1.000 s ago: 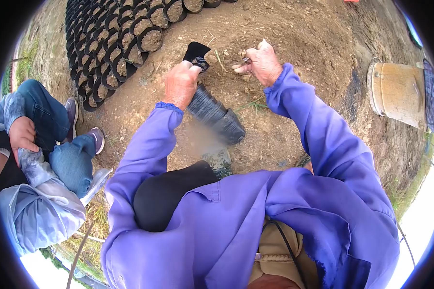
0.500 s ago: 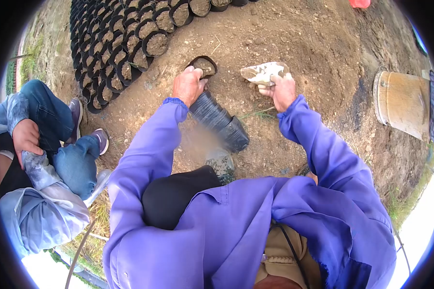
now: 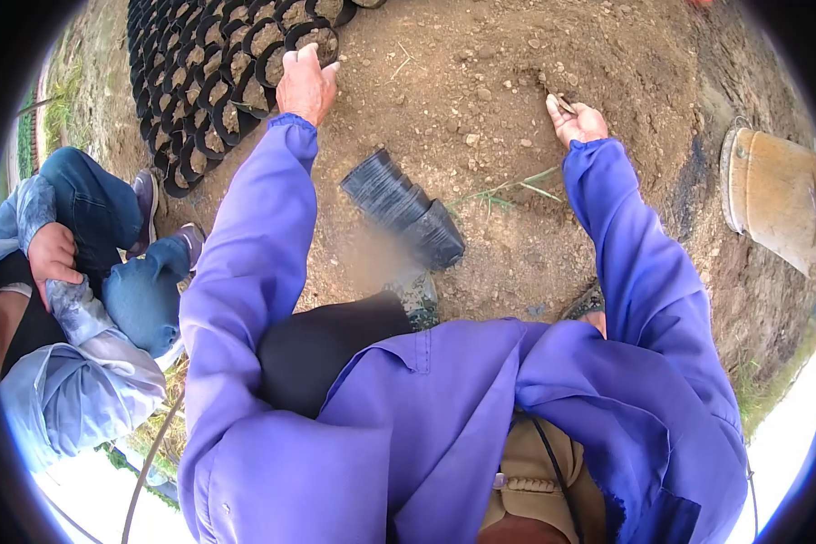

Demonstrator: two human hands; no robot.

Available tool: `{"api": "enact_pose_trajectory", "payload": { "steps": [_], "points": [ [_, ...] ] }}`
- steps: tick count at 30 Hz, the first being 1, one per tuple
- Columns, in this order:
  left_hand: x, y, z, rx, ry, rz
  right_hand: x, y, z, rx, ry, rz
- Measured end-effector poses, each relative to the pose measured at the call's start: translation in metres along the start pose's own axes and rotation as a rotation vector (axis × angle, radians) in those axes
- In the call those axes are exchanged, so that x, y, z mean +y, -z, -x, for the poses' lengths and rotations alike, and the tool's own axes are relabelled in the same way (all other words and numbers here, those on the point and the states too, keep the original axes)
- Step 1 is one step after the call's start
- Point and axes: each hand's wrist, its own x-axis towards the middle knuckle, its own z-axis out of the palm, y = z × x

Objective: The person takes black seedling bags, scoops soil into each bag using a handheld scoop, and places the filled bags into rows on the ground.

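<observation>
My left hand (image 3: 308,83) is at the near right edge of the rows of soil-filled black pots (image 3: 213,77), its fingers on the rim of a filled pot (image 3: 315,38). Out to the right, my right hand (image 3: 575,123) is low over the loose soil (image 3: 480,82), closed on a thin scoop (image 3: 562,104) seen nearly edge-on. Between my arms, a nested stack of empty black pots (image 3: 403,208) lies on its side on the ground.
At the left, a person (image 3: 82,299) sits with one hand on a sleeve. A worn yellowish bucket (image 3: 775,190) lies at the right. A grass sprig (image 3: 508,189) lies right of the pot stack. My shoe (image 3: 587,304) shows below it.
My left hand has moved up and left from above the stack to the pot rows, with the pot it held. My right hand has moved right and up, and the scoop has turned edge-on.
</observation>
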Motion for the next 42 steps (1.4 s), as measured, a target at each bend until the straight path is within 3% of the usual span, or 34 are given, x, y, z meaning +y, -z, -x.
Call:
{"api": "enact_pose_trajectory", "payload": {
  "steps": [1, 4, 5, 6, 9, 13, 16, 20, 23, 26, 27, 28, 30, 34, 36, 42],
  "points": [
    [0.004, 0.01, 0.006, 0.036, -0.055, -0.006, 0.0, 0.006, -0.001, -0.036, -0.023, -0.039],
    [0.004, 0.048, 0.022, -0.842, 0.176, -0.054, -0.007, 0.001, 0.029, -0.047, 0.04, 0.074],
    [0.004, 0.056, 0.045, -0.987, 0.305, 0.159, -0.007, 0.001, 0.038, -0.042, 0.107, 0.117],
    [0.003, 0.057, 0.062, -1.105, 0.426, 0.38, -0.006, 0.003, 0.04, -0.106, 0.115, 0.17],
    [-0.001, 0.055, 0.09, -1.238, 0.373, 0.393, -0.004, 0.006, 0.064, -0.223, 0.14, 0.325],
    [0.01, 0.066, 0.095, -0.809, 0.118, 0.366, 0.015, -0.015, 0.097, -0.284, 0.089, 0.466],
    [0.012, 0.065, 0.084, -0.508, -0.077, 0.299, 0.026, -0.05, 0.134, -0.49, 0.042, 0.5],
    [0.033, 0.06, 0.079, -0.28, -0.126, 0.309, 0.041, -0.094, 0.157, -0.539, 0.053, 0.546],
    [0.037, 0.041, 0.084, -0.261, -0.249, 0.293, 0.054, -0.123, 0.175, -0.612, 0.152, 0.65],
    [0.041, 0.024, 0.09, -0.259, -0.329, 0.192, 0.078, -0.136, 0.178, -0.717, 0.439, 0.78],
    [0.041, 0.021, 0.09, -0.256, -0.356, 0.153, 0.092, -0.139, 0.174, -0.604, 0.597, 0.943],
    [0.041, 0.018, 0.092, -0.255, -0.378, 0.13, 0.095, -0.137, 0.173, -0.512, 0.803, 1.324],
    [0.04, 0.013, 0.096, -0.26, -0.421, 0.085, 0.109, -0.131, 0.16, -0.546, 1.177, 1.305],
    [0.041, 0.008, 0.095, -0.282, -0.414, 0.051, 0.098, -0.115, 0.142, -0.463, 0.623, 0.751],
    [0.037, 0.002, 0.092, -0.395, -0.262, 0.135, 0.075, -0.094, 0.144, -0.456, 0.375, 0.509],
    [0.064, -0.001, 0.059, -0.386, -0.096, 0.345, 0.023, -0.018, 0.145, -0.251, 0.209, 0.541]
  ]
}}
